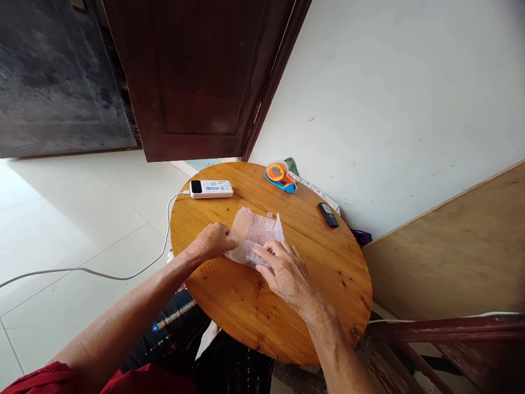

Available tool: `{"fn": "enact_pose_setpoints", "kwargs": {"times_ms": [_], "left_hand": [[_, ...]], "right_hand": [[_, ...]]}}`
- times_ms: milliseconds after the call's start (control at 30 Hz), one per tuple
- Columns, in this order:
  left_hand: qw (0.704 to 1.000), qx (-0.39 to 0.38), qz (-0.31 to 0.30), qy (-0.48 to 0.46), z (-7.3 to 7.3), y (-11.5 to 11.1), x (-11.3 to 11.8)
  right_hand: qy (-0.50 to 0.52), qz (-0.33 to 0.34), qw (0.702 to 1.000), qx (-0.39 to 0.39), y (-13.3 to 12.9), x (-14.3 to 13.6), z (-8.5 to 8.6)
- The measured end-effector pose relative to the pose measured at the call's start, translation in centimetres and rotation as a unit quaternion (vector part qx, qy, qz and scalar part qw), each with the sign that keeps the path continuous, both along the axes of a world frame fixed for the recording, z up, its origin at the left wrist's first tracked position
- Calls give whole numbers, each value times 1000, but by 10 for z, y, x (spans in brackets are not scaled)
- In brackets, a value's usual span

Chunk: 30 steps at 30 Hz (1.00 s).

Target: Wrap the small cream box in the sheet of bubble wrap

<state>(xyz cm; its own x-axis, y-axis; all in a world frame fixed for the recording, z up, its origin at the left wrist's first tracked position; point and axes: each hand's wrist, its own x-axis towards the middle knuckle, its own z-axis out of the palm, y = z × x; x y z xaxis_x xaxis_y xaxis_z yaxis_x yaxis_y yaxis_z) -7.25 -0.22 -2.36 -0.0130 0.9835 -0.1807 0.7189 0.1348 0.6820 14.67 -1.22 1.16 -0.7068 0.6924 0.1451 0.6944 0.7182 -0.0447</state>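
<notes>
A crumpled sheet of clear bubble wrap (256,227) lies on the round wooden table (320,306) in front of me, its near part folded over. At its left edge, my left hand (213,241) is closed, pinching the wrap between thumb and fingers. My right hand (287,271) holds the near right part of the fold, fingers curved over the top and thumb at the near edge. Whether anything is wrapped inside the fold cannot be made out.
Toward the table's back left is a white device (217,189) with a dark screen and a cable (123,277). An orange and blue tape dispenser (281,176) stands at the back. A small dark handheld device (328,215) lies right. Beyond are a wall and a brown door (197,82).
</notes>
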Motion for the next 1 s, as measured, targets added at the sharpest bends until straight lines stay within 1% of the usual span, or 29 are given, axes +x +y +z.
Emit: {"fn": "enact_pose_setpoints", "kwargs": {"times_ms": [133, 200, 233, 300, 400, 433, 500, 567, 633, 733, 800, 867, 900, 967, 1000], "left_hand": [[999, 28, 15, 10, 2, 1, 7], [999, 44, 21, -8, 3, 1, 12], [998, 46, 24, -37, 3, 1, 15], [990, 29, 31, -132, 3, 0, 23], [960, -28, 43, -276, 6, 0, 36], [948, -45, 40, -312, 8, -1, 40], [929, -71, 12, -364, 11, 0, 45], [918, -81, -25, -387, 14, 0, 46], [915, -80, -62, -390, 17, 1, 44], [919, -94, -108, -366, 21, 2, 40], [942, -70, -126, -302, 23, 1, 41], [971, 8, -139, -192, 23, -1, 46], [980, 55, -142, -132, 23, -3, 49], [979, 132, -151, -29, 21, -5, 54], [975, 157, -159, 10, 20, -6, 56]], "right_hand": [[-30, 12, 999, 11, 3, -5, 9], [-40, 17, 999, 8, 6, -7, 12], [-46, 19, 999, 5, 7, -7, 12], [-53, 23, 998, -6, 11, -7, 12], [-29, 17, 999, -21, 13, -5, 6], [-7, 7, 1000, -27, 14, -4, 3], [41, -18, 998, -44, 13, -3, -1], [81, -37, 994, -67, 13, -2, -3], [109, -45, 989, -91, 13, 1, -3], [151, -48, 979, -126, 13, 8, -2], [176, -45, 972, -149, 13, 14, -3], [196, -41, 965, -166, 13, 17, -5], [206, -37, 963, -172, 12, 18, -6], [223, -29, 958, -176, 12, 18, -7], [230, -25, 957, -174, 11, 18, -8]]}}
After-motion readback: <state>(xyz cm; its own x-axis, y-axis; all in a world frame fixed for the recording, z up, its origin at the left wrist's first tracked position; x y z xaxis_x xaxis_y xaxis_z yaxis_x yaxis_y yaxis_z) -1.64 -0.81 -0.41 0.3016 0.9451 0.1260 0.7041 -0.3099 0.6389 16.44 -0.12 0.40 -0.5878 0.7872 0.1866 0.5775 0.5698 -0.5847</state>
